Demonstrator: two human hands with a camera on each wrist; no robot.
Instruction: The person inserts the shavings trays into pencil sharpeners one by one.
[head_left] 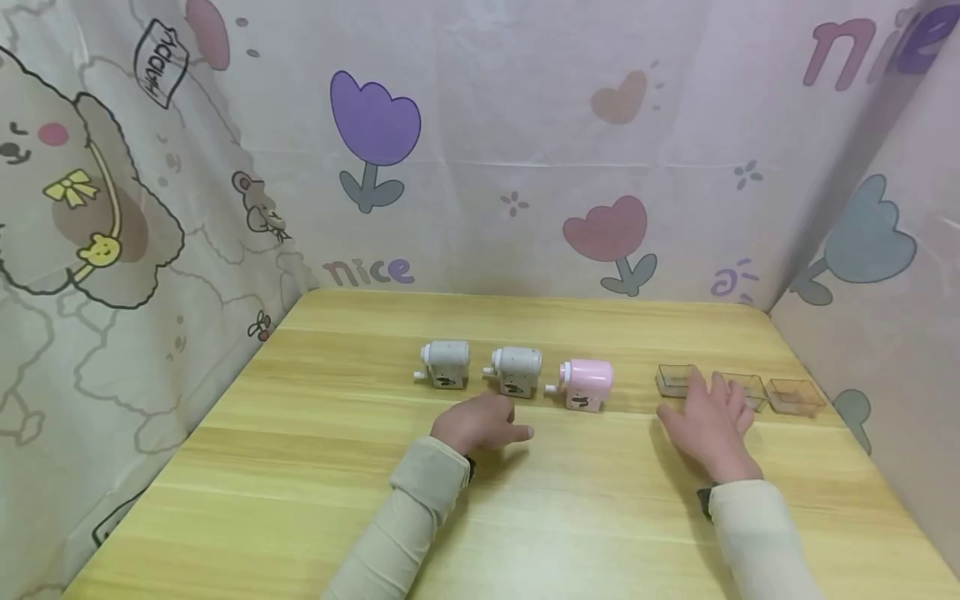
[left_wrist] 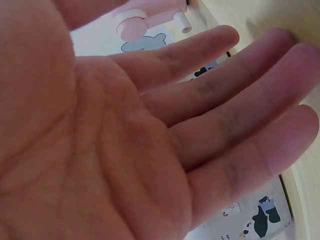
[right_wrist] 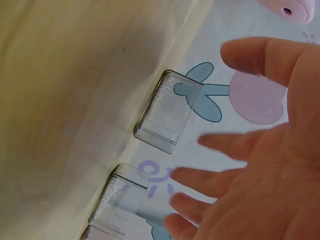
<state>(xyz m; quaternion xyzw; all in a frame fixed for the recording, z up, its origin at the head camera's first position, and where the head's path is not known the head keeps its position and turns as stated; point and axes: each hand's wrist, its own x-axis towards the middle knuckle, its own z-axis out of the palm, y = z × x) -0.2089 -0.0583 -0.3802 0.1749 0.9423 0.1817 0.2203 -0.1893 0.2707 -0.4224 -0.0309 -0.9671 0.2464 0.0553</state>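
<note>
Three crank pencil sharpeners stand in a row: a grey one [head_left: 450, 358] at left, a second grey one [head_left: 521, 365] in the middle, and a pink one [head_left: 591, 379] at right. Just in front of the middle sharpener is my left hand [head_left: 483, 423], its fingers extended and holding nothing; in the left wrist view they hide much of that sharpener. My right hand [head_left: 712, 425] reaches with spread fingers over the small see-through shavings trays. One clear tray [right_wrist: 165, 112] and another clear tray [right_wrist: 120, 197] show beyond the fingertips, with a gap between. An orange-tinted tray [head_left: 797, 397] lies rightmost.
The wood-grain table [head_left: 315, 450] is enclosed by printed curtains at the back [head_left: 480, 108], left and right. The row of sharpeners and the row of trays both lie on its far half. The table's right edge runs close past the orange-tinted tray.
</note>
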